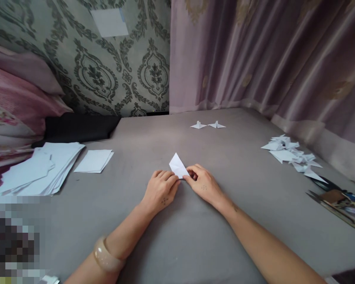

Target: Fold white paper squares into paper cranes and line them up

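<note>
A small folded piece of white paper stands between my hands on the grey cloth surface, its pointed end away from me. My left hand grips its lower left edge, fingers curled together. At the lower right corner, my right hand pinches the paper between thumb and bent fingers. Both hands rest close to the surface. The fingertips partly hide the paper's near edge.
Two folded paper cranes sit at the back. A heap of folded paper cranes lies right, beside tweezers. Left are square sheets, a larger paper stack and a black cloth.
</note>
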`<state>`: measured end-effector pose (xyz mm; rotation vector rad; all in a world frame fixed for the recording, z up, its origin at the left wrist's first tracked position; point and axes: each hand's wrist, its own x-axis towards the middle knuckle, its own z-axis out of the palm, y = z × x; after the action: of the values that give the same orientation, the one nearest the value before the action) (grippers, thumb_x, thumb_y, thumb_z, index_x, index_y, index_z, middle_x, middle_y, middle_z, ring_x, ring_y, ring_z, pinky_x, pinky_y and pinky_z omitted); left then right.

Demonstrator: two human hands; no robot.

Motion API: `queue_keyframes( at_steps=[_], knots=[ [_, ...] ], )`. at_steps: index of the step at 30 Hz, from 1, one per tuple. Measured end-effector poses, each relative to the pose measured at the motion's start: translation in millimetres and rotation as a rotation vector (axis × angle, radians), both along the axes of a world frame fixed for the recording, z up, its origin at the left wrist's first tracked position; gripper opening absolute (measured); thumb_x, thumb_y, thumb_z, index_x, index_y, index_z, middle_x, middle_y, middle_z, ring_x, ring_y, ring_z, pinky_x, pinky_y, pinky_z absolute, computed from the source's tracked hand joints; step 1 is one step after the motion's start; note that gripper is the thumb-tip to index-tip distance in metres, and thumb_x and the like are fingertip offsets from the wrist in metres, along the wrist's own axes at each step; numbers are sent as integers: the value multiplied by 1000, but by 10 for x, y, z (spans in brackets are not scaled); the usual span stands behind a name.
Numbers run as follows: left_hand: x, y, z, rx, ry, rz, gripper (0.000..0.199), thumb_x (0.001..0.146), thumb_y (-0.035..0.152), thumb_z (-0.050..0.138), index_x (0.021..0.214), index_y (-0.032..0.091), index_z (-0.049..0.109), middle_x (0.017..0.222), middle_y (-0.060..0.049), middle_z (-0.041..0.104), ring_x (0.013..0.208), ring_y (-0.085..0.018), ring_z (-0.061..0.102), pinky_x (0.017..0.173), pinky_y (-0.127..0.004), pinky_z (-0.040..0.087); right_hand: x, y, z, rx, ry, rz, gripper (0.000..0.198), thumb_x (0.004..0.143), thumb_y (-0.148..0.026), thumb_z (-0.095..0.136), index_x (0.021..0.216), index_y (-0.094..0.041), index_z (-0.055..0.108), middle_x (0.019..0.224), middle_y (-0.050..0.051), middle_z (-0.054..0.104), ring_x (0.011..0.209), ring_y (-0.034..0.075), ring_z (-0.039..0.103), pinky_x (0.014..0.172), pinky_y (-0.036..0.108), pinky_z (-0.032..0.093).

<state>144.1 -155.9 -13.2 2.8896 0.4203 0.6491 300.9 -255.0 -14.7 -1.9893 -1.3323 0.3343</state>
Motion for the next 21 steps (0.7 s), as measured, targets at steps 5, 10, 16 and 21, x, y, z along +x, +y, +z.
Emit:
queue_keyframes(
  at_steps=[5,10,16,21],
  knots=[
    [-14,20,8,46,-255,215,21,87,25,53,105,16,53,99,-10,57,93,-23,54,82,-37,44,-43,-27,50,124,-95,52,11,87,-20,53,88,-21,64,86,1,60,76,13,57,68,23,44],
    [-65,8,40,164,-272,288,41,84,21,57,124,20,49,122,-16,42,113,-29,42,95,-46,36,-50,-71,131,181,-481,132,23,91,-12,44,92,-20,65,89,6,59,86,18,53,76,28,42],
    [-82,-1,14,175,-67,78,15,85,15,53,88,23,65,125,-9,51,114,-28,42,93,-46,32,-23,-123,106,21,-586,216,21,91,-13,44,89,-20,64,91,6,58,85,18,52,73,29,42],
    [-72,-21,42,121,-8,82,16,89,25,51,88,22,67,124,-9,55,114,-28,43,93,-46,31,-28,-168,145,-108,-485,190,21,94,-24,45,88,-21,65,90,4,58,87,17,55,68,27,42]
  ],
)
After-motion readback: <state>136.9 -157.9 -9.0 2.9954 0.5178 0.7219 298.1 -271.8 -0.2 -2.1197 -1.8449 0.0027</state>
